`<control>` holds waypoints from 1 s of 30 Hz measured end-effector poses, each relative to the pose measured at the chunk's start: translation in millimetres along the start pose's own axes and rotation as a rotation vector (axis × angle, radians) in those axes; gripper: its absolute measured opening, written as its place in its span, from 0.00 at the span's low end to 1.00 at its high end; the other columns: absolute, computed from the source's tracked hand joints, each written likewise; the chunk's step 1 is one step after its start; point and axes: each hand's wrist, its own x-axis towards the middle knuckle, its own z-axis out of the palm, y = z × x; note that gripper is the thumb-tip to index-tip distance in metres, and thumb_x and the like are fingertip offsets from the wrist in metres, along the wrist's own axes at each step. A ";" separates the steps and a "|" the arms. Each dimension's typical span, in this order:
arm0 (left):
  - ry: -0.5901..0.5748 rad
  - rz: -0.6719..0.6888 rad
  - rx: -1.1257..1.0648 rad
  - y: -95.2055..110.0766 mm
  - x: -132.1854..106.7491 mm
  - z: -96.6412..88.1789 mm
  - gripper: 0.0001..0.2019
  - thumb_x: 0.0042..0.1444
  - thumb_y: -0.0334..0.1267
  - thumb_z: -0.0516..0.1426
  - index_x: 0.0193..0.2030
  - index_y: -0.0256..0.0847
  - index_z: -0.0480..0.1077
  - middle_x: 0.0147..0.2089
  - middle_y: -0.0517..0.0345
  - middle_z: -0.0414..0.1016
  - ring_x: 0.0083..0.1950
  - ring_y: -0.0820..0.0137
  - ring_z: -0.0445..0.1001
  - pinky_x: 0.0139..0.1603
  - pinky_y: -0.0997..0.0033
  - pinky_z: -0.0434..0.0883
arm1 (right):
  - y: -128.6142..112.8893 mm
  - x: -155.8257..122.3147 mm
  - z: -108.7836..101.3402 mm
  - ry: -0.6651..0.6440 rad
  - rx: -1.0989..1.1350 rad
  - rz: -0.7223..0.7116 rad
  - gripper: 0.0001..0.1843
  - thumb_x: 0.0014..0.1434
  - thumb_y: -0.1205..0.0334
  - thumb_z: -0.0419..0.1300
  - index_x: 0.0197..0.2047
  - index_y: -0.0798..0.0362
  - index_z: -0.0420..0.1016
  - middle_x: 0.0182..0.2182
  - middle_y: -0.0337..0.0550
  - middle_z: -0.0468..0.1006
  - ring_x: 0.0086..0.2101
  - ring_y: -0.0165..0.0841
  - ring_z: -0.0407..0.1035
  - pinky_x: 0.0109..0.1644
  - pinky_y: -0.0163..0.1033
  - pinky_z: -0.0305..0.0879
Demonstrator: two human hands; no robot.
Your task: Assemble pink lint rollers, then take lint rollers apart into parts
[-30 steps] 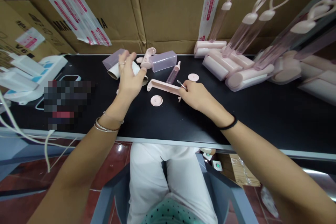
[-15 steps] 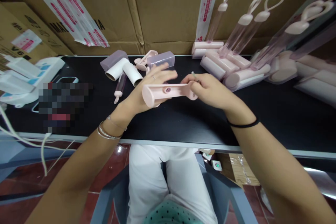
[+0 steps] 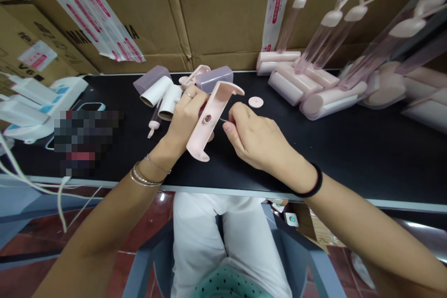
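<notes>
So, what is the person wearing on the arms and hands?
There are no sleeves on either arm. The left hand has a thin ring on one finger; its wrist carries slim silver bracelets and a fine chain. The right hand shows no ring; a plain black band circles its wrist.

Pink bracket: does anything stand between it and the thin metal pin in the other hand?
Nothing visible. The left hand holds the pink bracket tilted above the table; the right hand aims the thin metal pin at its hole, with only an open gap between.
</notes>
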 end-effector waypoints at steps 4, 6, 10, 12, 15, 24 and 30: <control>0.017 0.107 -0.011 -2.1 -0.1 3.8 0.10 0.59 0.40 0.54 0.29 0.41 0.62 0.34 0.55 0.68 0.39 0.67 0.71 0.39 0.67 0.70 | 1.1 0.5 3.6 -0.010 -0.020 -0.078 0.19 0.69 0.59 0.36 0.49 0.54 0.64 0.43 0.50 0.75 0.34 0.37 0.71 0.29 0.38 0.51; 0.001 0.118 -0.015 -2.6 -0.1 3.6 0.07 0.59 0.40 0.54 0.31 0.41 0.64 0.35 0.54 0.70 0.40 0.67 0.72 0.39 0.68 0.70 | 1.1 0.5 4.7 -0.025 -0.010 -0.104 0.18 0.69 0.60 0.36 0.46 0.54 0.65 0.41 0.49 0.77 0.33 0.38 0.72 0.29 0.38 0.50; -0.118 0.040 0.072 5.7 -0.7 0.1 0.06 0.59 0.34 0.51 0.31 0.42 0.63 0.30 0.56 0.72 0.33 0.68 0.72 0.35 0.68 0.68 | 0.5 1.7 6.3 -0.073 -0.008 -0.113 0.19 0.70 0.59 0.36 0.46 0.55 0.66 0.39 0.50 0.78 0.33 0.39 0.74 0.30 0.38 0.53; -0.159 0.004 0.121 10.7 -0.9 -0.5 0.07 0.59 0.34 0.52 0.29 0.43 0.62 0.28 0.57 0.72 0.31 0.67 0.71 0.34 0.67 0.67 | 0.5 2.5 6.1 -0.100 -0.010 -0.105 0.20 0.70 0.58 0.36 0.47 0.56 0.66 0.38 0.52 0.79 0.34 0.40 0.75 0.31 0.38 0.55; -0.170 0.007 0.175 13.5 -1.0 1.2 0.09 0.59 0.35 0.53 0.27 0.43 0.60 0.27 0.57 0.71 0.30 0.66 0.71 0.35 0.66 0.67 | 1.2 3.0 4.9 -0.122 -0.017 -0.088 0.21 0.69 0.59 0.36 0.48 0.56 0.67 0.37 0.53 0.80 0.33 0.42 0.75 0.32 0.40 0.58; -0.188 0.059 0.181 8.4 -4.8 8.2 0.06 0.58 0.34 0.52 0.30 0.43 0.61 0.33 0.50 0.73 0.37 0.62 0.73 0.39 0.63 0.68 | 2.8 1.8 5.6 -0.150 -0.030 -0.100 0.19 0.68 0.62 0.39 0.45 0.56 0.70 0.33 0.54 0.80 0.32 0.44 0.76 0.31 0.41 0.60; -0.331 0.047 0.303 12.2 -3.0 9.9 0.09 0.58 0.32 0.51 0.26 0.42 0.60 0.27 0.53 0.71 0.30 0.64 0.73 0.32 0.67 0.66 | 6.0 -2.3 7.7 -0.143 -0.034 -0.162 0.20 0.66 0.64 0.41 0.39 0.57 0.74 0.31 0.56 0.80 0.33 0.43 0.76 0.31 0.41 0.61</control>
